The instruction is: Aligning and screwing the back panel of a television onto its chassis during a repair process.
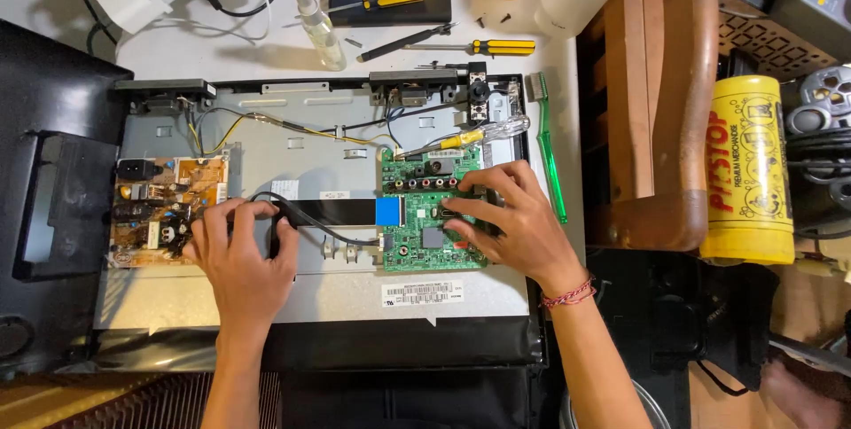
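An opened flat screen lies back-up with its grey metal chassis bare. My left hand rests on the chassis, fingers curled around a black cable bundle beside the tan power board. My right hand lies on the green main board, with fingertips pressing at its right side. A flat black ribbon with a blue end runs into the green board. A clear-handled screwdriver lies just above that board.
The removed black back cover lies at left. Behind the chassis are two yellow-handled screwdrivers, a small spray bottle and loose screws. A green toothbrush lies along the right edge. A wooden chair and a yellow can stand at right.
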